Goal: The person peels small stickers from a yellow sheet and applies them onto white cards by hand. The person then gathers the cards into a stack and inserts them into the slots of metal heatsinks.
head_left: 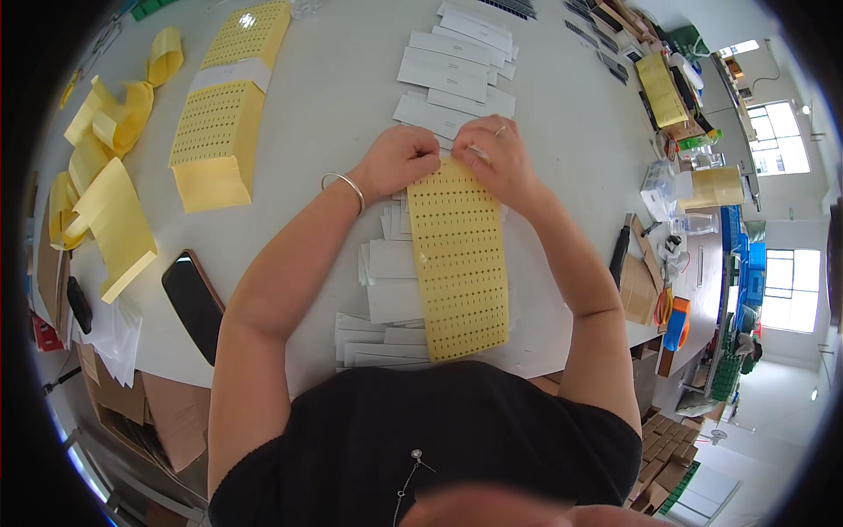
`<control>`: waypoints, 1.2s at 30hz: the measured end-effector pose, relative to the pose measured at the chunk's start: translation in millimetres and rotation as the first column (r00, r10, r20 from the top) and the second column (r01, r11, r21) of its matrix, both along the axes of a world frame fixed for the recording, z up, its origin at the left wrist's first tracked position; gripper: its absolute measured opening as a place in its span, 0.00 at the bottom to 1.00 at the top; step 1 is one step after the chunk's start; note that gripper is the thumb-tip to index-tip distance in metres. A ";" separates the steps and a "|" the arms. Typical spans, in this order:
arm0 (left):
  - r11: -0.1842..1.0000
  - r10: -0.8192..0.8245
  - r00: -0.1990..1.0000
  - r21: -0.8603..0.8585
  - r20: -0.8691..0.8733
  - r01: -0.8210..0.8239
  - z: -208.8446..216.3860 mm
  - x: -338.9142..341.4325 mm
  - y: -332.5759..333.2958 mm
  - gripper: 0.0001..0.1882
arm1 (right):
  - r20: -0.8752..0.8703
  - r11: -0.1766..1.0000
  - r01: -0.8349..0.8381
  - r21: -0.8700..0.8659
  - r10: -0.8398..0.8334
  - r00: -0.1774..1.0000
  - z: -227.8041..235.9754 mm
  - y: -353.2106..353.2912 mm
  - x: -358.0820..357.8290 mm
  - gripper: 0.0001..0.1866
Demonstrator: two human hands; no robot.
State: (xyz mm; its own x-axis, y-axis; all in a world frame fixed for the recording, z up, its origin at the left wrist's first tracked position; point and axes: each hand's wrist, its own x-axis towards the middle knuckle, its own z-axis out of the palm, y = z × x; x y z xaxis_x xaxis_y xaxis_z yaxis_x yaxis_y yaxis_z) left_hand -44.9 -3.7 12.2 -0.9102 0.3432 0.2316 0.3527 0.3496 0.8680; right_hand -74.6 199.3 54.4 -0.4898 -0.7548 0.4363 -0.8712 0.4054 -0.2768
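left hand (397, 162) and right hand (500, 160) pinch far end of yellow sheet (462, 259); near white cards (392, 294) partly covered; far ones bare, probably remaining.

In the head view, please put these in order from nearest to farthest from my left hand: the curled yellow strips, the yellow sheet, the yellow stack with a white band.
From your left hand:
1. Yellow sheet: right at the fingers, extending toward your body.
2. Yellow stack: to the left.
3. Curled yellow strips: farther left, beyond the stack.
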 end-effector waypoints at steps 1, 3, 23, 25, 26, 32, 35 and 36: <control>1.000 -0.016 1.000 0.012 0.009 0.015 -1.4 -1.2 1.1 0.09 | 0.191 0.993 0.098 -0.073 -0.082 0.978 -2.7 0.9 -11.5 0.03; 1.000 -0.015 1.000 0.002 -0.007 0.015 -3.4 -1.1 2.1 0.09 | 0.383 0.962 0.271 -0.035 -0.238 0.893 -8.5 -0.7 -34.0 0.03; 0.996 -0.077 0.888 0.000 -0.453 0.086 3.2 1.5 -0.6 0.05 | 0.464 0.949 0.149 0.277 -0.268 0.844 19.6 8.1 -26.0 0.25; 0.999 -0.040 0.888 0.010 -0.458 0.051 0.7 -0.1 2.0 0.05 | 0.706 0.963 0.010 0.270 -0.206 0.678 23.3 18.5 -26.5 0.14; 0.999 -0.041 0.888 0.011 -0.457 0.051 -0.4 0.2 2.4 0.05 | 0.707 0.963 0.011 0.270 -0.206 0.677 23.3 19.5 -25.7 0.14; 1.000 -0.019 0.957 -0.012 -0.290 0.016 -3.0 0.0 1.8 0.06 | 0.627 0.988 0.153 0.014 -0.128 0.768 30.9 6.0 -2.9 0.04; 0.999 -0.036 0.969 -0.037 -0.243 0.027 -1.3 -0.5 1.9 0.06 | 0.080 0.999 0.005 0.041 -0.009 0.997 12.3 0.4 3.2 0.04; 0.999 -0.029 0.971 -0.031 -0.237 0.022 -2.5 -0.3 2.0 0.07 | 0.011 0.999 0.003 0.033 -0.004 1.000 8.7 -1.3 5.4 0.04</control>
